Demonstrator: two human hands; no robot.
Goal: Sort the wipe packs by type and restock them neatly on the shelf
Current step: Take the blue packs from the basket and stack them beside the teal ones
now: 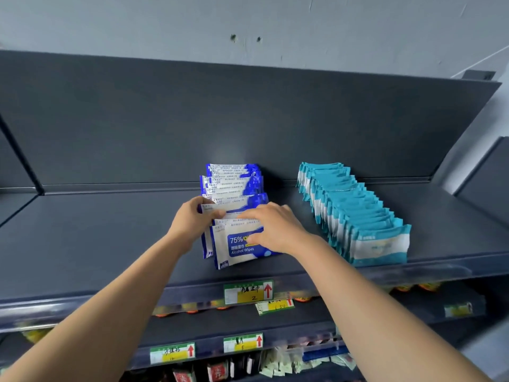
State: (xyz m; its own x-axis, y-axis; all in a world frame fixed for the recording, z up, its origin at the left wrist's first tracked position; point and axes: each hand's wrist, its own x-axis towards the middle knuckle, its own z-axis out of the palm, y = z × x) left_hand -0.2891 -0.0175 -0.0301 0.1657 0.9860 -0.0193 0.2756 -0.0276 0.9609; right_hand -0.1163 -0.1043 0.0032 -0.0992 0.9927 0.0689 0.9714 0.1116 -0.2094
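Blue wipe packs [234, 186] stand upright in a front-to-back row at mid shelf [96, 238]. The back ones touch the dark back panel [192, 119], and the front pack [239, 252] sits near the shelf lip. Bare shelf lies wide to the left. A narrow lane on the right separates them from the teal wipe packs [355, 210], a tight row slanting out to the front edge.

Left hand [192, 219] reaches in from the left side, fingers curled round a mid-row pack. Right hand [275, 227] lies over the front packs' tops, thumb on the front face, pinching them. Both forearms are stretched up and forward. A price tag [248, 292] hangs below the lip.
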